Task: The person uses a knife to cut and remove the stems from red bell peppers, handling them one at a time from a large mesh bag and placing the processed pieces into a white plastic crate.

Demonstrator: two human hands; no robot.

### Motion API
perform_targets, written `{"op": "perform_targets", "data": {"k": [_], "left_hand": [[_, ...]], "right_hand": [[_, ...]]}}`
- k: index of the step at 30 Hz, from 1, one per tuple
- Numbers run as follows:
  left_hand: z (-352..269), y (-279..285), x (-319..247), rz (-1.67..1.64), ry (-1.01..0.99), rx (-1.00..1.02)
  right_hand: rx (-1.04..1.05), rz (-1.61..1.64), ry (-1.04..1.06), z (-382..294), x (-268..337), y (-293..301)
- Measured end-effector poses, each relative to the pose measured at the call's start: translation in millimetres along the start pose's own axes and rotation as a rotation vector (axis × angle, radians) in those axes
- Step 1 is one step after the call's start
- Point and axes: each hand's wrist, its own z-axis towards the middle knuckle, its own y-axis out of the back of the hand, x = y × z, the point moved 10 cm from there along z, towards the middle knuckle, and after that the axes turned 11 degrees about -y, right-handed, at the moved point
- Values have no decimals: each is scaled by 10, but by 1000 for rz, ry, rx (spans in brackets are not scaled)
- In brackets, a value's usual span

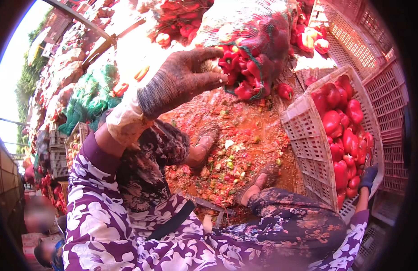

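My left hand [185, 73], in a soiled knit work glove, is raised in front of the mesh sack. Between its thumb and fingers is a pale, seedy clump [211, 66] that looks like a pepper core. Just beyond, red bell peppers [241, 64] show at the mouth of the net sack [275, 44]. At the far right, my right hand [368, 176] wears a dark blue glove and reaches inside the plastic crate [307, 149]. Whole red peppers [347, 135] fill that tilted crate. The right fingers are partly hidden, so their grip is unclear.
Wet pepper scraps and seeds [229, 155] cover the ground around my sandalled feet [259, 179]. More plastic crates [385, 91] stand along the right. Green netting [90, 91] and packed sacks [70, 64] line the left. Another person [48, 252] is low at the left edge.
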Motion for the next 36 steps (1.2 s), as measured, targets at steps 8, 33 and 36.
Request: {"op": "perform_targets", "data": {"k": [8, 33, 36], "left_hand": [[-2017, 2519, -44, 781, 73, -465], [440, 223, 3296, 744, 107, -49], [1108, -70, 2675, 921, -212, -179]], "right_hand": [[-41, 533, -77, -401, 1321, 686], [1074, 1068, -479, -1715, 4297, -1319], [1087, 1015, -504, -1705, 4111, -1548]]}}
